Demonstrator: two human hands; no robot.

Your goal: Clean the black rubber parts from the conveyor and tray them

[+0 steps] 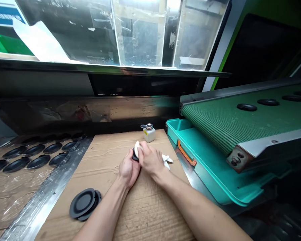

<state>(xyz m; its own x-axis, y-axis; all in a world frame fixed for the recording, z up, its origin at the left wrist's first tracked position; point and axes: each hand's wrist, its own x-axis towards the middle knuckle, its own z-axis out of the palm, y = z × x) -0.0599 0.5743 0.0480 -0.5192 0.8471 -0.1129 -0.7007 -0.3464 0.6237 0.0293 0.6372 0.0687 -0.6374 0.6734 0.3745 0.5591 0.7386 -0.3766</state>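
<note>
My left hand (129, 169) is closed around a black round plastic part (134, 156), of which only an edge shows. Over it, my right hand (150, 159) grips a whitish pad (136, 149) and holds it against the black part. Whether the pad is sponge or folded cloth I cannot tell. Just beyond the hands stands a small white dispenser bottle (149, 134) with a metal top and its lid flipped up. A crumpled white cloth (167, 160) lies beside my right wrist. Near my left forearm, black round covers (83, 204) are stacked on the cardboard (100, 157).
On the left, rows of black round parts (38, 161) sit on a plastic-covered surface. A green conveyor belt (215, 117) carries several black parts on the right. Under its end is a teal bin (210, 169) with an orange latch. A dark ledge runs across the back.
</note>
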